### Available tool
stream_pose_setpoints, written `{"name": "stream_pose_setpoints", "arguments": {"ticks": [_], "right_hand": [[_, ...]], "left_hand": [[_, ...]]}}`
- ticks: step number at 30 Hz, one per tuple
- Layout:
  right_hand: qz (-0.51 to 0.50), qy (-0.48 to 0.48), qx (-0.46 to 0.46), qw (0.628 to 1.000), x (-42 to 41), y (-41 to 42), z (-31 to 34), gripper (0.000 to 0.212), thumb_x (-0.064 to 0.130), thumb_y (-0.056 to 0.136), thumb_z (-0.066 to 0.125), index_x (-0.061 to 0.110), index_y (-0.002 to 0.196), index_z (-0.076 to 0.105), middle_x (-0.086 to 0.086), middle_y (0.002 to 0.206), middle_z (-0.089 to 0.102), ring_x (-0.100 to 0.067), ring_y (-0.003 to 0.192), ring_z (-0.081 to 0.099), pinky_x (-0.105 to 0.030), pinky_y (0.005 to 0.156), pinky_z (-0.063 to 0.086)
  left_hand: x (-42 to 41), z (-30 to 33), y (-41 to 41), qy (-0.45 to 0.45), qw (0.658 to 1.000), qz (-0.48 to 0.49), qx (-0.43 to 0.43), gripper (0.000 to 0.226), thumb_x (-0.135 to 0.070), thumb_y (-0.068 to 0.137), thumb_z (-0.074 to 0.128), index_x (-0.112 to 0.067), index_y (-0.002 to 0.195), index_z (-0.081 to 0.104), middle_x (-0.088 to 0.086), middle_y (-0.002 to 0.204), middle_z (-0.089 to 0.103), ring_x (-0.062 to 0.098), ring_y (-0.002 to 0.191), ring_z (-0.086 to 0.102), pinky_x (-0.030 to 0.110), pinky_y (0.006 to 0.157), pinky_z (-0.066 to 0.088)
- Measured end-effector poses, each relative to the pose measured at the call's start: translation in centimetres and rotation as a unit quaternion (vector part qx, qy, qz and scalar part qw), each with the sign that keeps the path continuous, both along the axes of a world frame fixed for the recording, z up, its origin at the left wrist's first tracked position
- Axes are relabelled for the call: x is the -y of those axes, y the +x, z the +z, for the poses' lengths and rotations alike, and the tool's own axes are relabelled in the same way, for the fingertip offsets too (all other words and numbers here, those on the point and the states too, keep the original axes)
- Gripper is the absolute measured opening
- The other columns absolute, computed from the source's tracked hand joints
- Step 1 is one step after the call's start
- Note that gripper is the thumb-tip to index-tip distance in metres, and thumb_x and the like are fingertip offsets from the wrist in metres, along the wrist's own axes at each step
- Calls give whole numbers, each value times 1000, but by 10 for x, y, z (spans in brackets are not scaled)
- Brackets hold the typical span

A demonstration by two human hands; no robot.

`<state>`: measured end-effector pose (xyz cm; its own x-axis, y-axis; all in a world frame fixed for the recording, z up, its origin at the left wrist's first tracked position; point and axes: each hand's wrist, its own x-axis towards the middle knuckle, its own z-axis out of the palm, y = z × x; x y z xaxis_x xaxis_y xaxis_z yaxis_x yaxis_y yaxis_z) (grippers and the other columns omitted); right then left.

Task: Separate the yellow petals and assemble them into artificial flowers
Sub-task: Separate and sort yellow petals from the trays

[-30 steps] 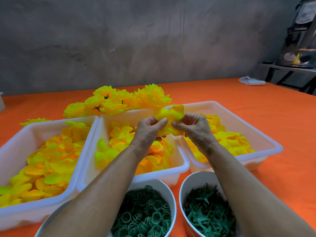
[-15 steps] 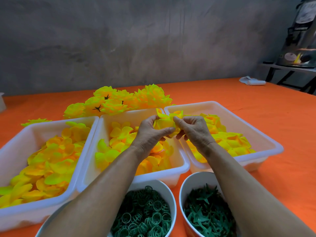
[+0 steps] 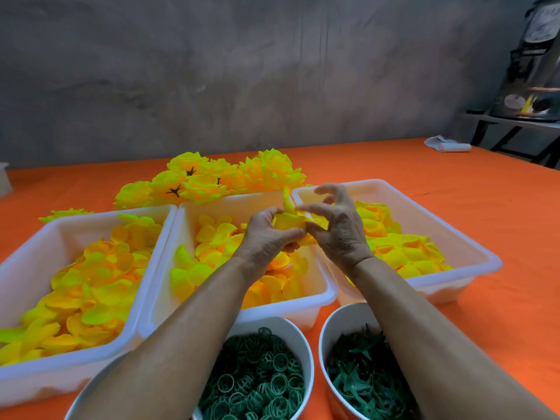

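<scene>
Now, change: the petal cluster (image 3: 289,221) sits lower than a second ago, just above the middle tray (image 3: 239,313); it looked spread, and is now bunched.
Left hand (image 3: 266,234): fingers curled round the cluster, gripping it from the left.
Right hand (image 3: 336,225): thumb and forefinger pinch the cluster's right edge, the other fingers lifted and spread.
Meaning: probably one petal layer is being peeled away, so separation is under way and assembly not begun.
Finished flowers (image 3: 212,180): heaped behind the middle tray.
Green rings (image 3: 257,380): in a bowl in front of it.
</scene>
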<state>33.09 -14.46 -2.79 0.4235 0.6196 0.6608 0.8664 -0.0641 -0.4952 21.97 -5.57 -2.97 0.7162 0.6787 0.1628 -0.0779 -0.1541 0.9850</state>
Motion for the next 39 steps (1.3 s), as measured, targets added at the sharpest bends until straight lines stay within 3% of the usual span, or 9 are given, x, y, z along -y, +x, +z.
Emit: {"name": "stream_pose_setpoints", "arguments": {"ticks": [3, 9, 11, 17, 22, 25, 29, 32, 39], "right_hand": [[14, 30, -49, 998, -2, 0, 1, 14, 0, 74, 73, 8, 86, 76, -14, 103, 61, -29, 100, 56, -35, 82, 45], [60, 99, -271, 956, 0, 4, 6, 22, -6, 82, 62, 11, 93, 70, -4, 73, 60, -12, 62, 52, -27, 65, 45], [81, 92, -292, 948, 1, 2, 6, 23, -9, 82, 59, 9, 88, 70, -3, 63, 59, -5, 51, 50, -20, 57, 43], [119, 37, -313, 942, 2, -3, 6, 9, -2, 80, 64, -6, 81, 71, -8, 71, 57, -15, 69, 45, -27, 65, 38], [164, 23, -346, 924, 7, -11, 9, 7, 1, 75, 74, 3, 81, 72, -10, 73, 69, -8, 69, 61, -19, 66, 51], [90, 45, -318, 943, 3, -5, 7, 9, -1, 80, 65, 3, 73, 70, -16, 67, 61, -14, 68, 51, -32, 67, 44], [-52, 120, -377, 917, -1, 11, 4, 23, 4, 83, 58, 16, 64, 64, -13, 69, 61, -25, 65, 58, -37, 64, 45], [-176, 151, -369, 900, -2, 23, 2, 17, 13, 83, 58, 3, 72, 66, -23, 76, 65, -41, 78, 61, -49, 75, 49], [-327, 204, -336, 859, 9, 35, 5, 26, 18, 91, 50, -2, 92, 67, -25, 99, 66, -40, 93, 58, -39, 75, 38]], "left_hand": [[1, 1, 0, -12, 1000, 1, 12, 35, -7, 73, 78, -15, 102, 59, 6, 76, 66, 11, 55, 62, 20, 50, 50], [2, 3, 0, -5, 1000, 18, 20, 37, -2, 70, 79, -22, 91, 58, 5, 70, 66, 10, 52, 63, 19, 50, 51], [2, 3, 0, 1, 999, 28, 25, 34, -2, 72, 78, -22, 90, 58, 4, 70, 65, 11, 52, 61, 20, 50, 51], [3, 4, 0, 15, 998, 56, 33, 30, -6, 72, 79, -23, 87, 59, 1, 67, 63, 5, 48, 59, 20, 49, 49], [5, 5, -1, 14, 998, 53, 38, 29, -9, 73, 79, -18, 93, 59, 3, 67, 62, 8, 52, 57, 18, 48, 48], [4, 5, -1, 23, 998, 54, 27, 28, -4, 75, 77, -20, 90, 60, 4, 69, 63, 11, 54, 57, 20, 50, 49], [2, 5, 2, 22, 996, 83, 13, 26, 8, 75, 67, -16, 83, 60, 8, 66, 59, 16, 50, 51, 19, 45, 44], [1, 4, 3, 22, 996, 80, 8, 22, 9, 76, 65, -12, 75, 61, 5, 62, 60, 12, 47, 50, 20, 45, 42], [-3, 2, 3, 14, 992, 121, 15, 22, 8, 76, 66, -12, 68, 63, 0, 54, 60, 9, 43, 51, 16, 40, 42]]}}
